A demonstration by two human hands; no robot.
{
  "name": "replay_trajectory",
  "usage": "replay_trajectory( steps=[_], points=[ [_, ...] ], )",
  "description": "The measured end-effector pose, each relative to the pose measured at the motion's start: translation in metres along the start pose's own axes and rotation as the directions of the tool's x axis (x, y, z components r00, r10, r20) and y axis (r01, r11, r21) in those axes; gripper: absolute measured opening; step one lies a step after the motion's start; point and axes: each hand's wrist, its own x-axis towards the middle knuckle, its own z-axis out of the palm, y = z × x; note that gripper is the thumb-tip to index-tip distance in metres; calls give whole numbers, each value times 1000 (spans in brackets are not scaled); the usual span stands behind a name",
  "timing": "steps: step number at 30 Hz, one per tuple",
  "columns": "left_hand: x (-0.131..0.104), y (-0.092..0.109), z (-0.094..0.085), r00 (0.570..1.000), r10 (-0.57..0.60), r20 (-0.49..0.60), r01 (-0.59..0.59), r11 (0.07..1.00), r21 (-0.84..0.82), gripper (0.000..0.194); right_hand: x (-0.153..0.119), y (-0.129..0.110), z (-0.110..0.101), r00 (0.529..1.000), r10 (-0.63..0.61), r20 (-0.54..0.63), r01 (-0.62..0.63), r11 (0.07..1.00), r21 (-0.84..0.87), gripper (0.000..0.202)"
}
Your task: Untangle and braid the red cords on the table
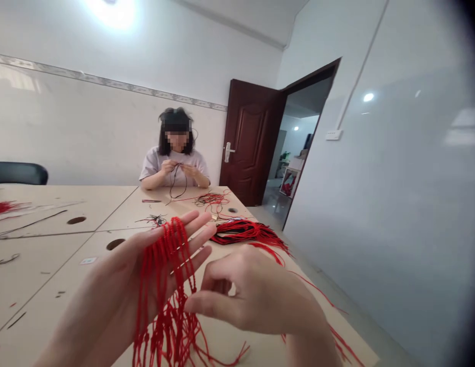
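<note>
Several red braided cord bracelets (179,237) hang in a row over the fingers of my left hand (122,275). That hand is palm up with its fingers stretched out, and the cords drape across the palm. Their knotted lower ends dangle below it, above the table. My right hand (256,295) is to the right of the cords with its fingers curled. The thumb tip lies against the nearest strand, at a small knot. The curled fingers partly hide where the strand is pinched.
On the table (118,214), a bundle of red cords (252,232) lies beyond my right hand. Tangled red and black cords (212,199) lie farther back, near a co-worker (176,163) handling a black cord (176,183). Cable holes (76,220) and black scraps (17,320) are at left.
</note>
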Motion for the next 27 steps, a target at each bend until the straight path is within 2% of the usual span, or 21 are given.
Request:
replay_trajectory(
  steps=[3, 5, 9, 12, 17, 21, 23, 27],
  points=[
    [-2, 0, -3, 999, -35, -26, 36, 999, 4, 44, 3, 1, 3, 995, 42, 96, -40, 999, -21, 44],
    [-3, -2, 1, 999, -32, -25, 31, 999, -15, 44, 5, 1, 3, 993, 43, 111, -42, 999, -12, 41],
    [-2, -5, 14, 999, 35, 17, -34, 998, -59, 45, 6, 2, -1, 987, -41, 157, 37, 999, 26, 32],
    [0, -7, 20, 998, 67, -16, -68, 997, -38, 47, 8, 4, -3, 970, -104, 218, 92, 994, 63, 29],
    [0, -12, 18, 992, 86, -88, -81, 995, 65, 48, 12, 6, 3, 960, -200, 193, 206, 978, -12, 32],
    [2, -10, 11, 981, 56, -186, -22, 984, 178, 47, 17, 13, 13, 936, -311, 165, 318, 948, -14, 32],
    [2, -8, 10, 976, 51, -212, -7, 979, 202, 46, 18, 15, 16, 935, -318, 158, 325, 946, -20, 35],
    [1, -7, 15, 973, 97, -210, -52, 976, 210, 44, 17, 11, 15, 949, -261, 179, 274, 960, -54, 36]
  ],
)
